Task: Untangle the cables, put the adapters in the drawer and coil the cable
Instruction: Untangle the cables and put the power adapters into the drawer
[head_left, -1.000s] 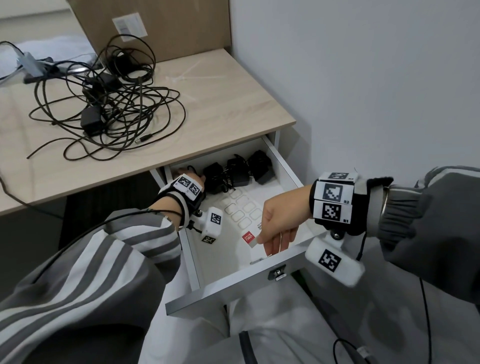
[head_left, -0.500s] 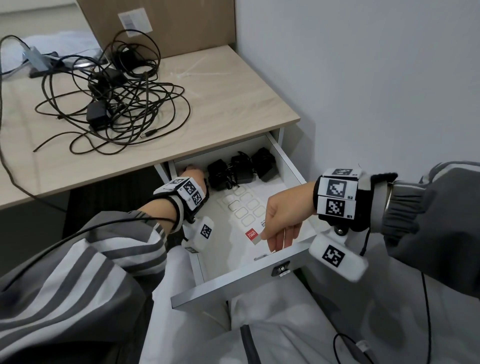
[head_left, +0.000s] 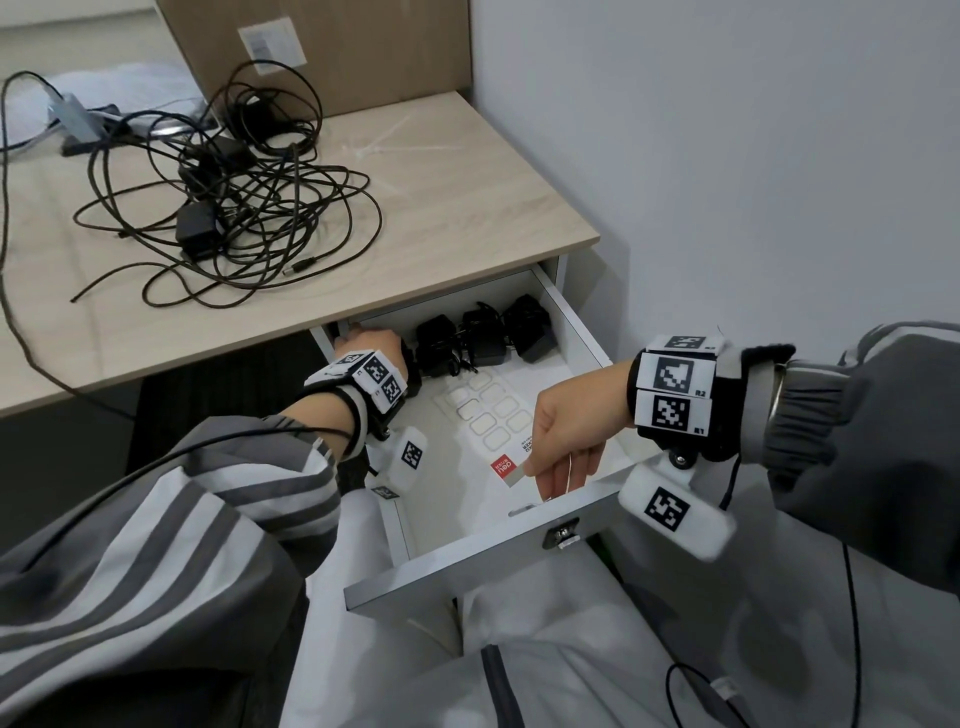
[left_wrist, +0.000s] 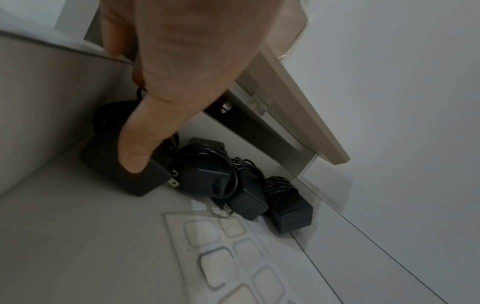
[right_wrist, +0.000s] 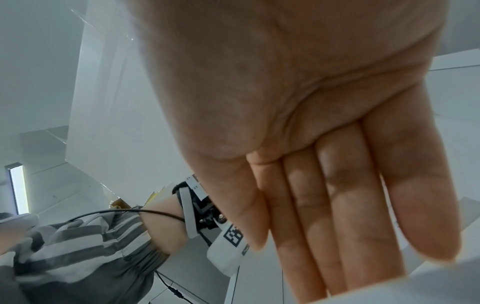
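Head view only: open drawer (head_left: 467, 566) pulled out under the desk (head_left: 467, 182), with three adapters (head_left: 483, 335) in a row at its back wall and a sticker sheet (head_left: 493, 415) flat on its floor. Up on the desk, well apart from all that, a cable tangle (head_left: 234, 208) with more adapters caught in it.

Deep in the drawer's back left corner, left grip (head_left: 371, 340), its load hidden from above. From the left wrist, plainly clamped on a black adapter (left_wrist: 116, 170), thumb (left_wrist: 135, 156) pressed on its top, prongs just beside the nearest of the row; other fingers out of sight there.

At the inside of the drawer's front panel, right grip (head_left: 566, 441), fingers pointing down. From the right wrist, right grip (right_wrist: 311, 123) spread flat, fingers straight and together, holding nothing.

Against a second ago: left grip further back toward the corner; right grip in the same spot at the front panel; tangle unmoved.
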